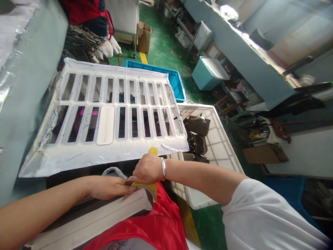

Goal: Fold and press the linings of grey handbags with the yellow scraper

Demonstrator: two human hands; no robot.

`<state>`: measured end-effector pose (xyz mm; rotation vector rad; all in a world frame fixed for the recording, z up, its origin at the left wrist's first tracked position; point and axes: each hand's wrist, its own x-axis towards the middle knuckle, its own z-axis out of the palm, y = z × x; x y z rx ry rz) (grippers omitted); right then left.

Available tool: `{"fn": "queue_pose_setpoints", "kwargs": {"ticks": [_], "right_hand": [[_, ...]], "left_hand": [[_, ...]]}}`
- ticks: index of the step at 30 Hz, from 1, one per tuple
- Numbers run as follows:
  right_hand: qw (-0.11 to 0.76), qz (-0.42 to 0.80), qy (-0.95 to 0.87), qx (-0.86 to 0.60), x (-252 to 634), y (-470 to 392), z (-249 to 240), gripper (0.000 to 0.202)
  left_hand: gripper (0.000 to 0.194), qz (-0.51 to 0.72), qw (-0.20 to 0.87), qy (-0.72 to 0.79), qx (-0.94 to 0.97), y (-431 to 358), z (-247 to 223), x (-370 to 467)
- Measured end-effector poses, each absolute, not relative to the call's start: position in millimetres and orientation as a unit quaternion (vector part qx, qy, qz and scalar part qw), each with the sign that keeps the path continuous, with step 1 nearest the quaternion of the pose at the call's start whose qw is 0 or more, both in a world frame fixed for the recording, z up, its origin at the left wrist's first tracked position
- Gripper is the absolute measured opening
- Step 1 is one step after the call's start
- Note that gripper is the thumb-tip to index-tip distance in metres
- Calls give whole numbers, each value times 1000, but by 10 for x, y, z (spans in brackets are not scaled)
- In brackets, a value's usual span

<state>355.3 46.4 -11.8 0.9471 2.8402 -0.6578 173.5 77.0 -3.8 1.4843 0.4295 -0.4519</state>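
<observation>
Clenching a yellow tool [153, 151], the right hand [147, 169] sits low in the middle of the view, its grip closed so that one rounded yellow end shows above the knuckles and a broader yellow part shows below. The left hand [110, 187] lies just beside it, back upward, its fingers reaching to the lower yellow part; whether its grip pinches anything cannot be told, as the palm and underside are hidden. Beneath the left hand is a dark piece [70, 216] at the person's lap, with a long white strip [99, 221] running slantwise along it, a thin line down its middle. A pale loop [114, 171] curves up just behind the left hand. A bracelet [163, 168] circles the right wrist, and red cloth [166, 218] covers part of the lap.

Just beyond the hands stands a white rack [109, 156] with two rows of slots; another pale strip [106, 125] lies across its front row. To the right of the rack, a white crate [226, 146] holds dark bags [199, 125]. A blue crate [179, 83] sits behind the rack, and a teal bin [205, 76] stands farther off on the green floor [162, 45].
</observation>
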Motion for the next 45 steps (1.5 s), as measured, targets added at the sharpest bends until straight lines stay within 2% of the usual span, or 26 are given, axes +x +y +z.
{"fn": "queue_pose_setpoints", "kwargs": {"ticks": [3, 7, 13, 22, 27, 31, 37, 40, 45], "right_hand": [[29, -200, 933, 299, 3607, 466, -149, 45], [-2, -181, 941, 288, 3611, 494, -205, 47], [14, -165, 957, 239, 3529, 622, -161, 48], [-24, -154, 970, 185, 3575, 600, -234, 51], [-24, -175, 952, 251, 3710, 448, -213, 48], [-12, -195, 929, 314, 3789, 266, -190, 45], [-42, -191, 896, 398, 3873, -53, -230, 41], [-27, -193, 873, 447, 3879, -168, -165, 43], [28, -206, 841, 500, 3928, -300, 9, 48]], "left_hand": [[52, -263, 691, 162, 654, 795, -9, 1768], [51, -238, 686, 207, 655, 776, 31, 1800], [44, -225, 669, 271, 654, 715, 126, 1775], [47, -237, 640, 302, 666, 587, 247, 1909], [51, -233, 592, 315, 704, 489, 89, 1947], [51, -229, 598, 305, 705, 449, 11, 1954], [49, -232, 578, 292, 726, 412, -16, 2022], [47, -220, 539, 291, 759, 351, -23, 2064], [54, -201, 457, 342, 796, 227, 63, 1993]]}}
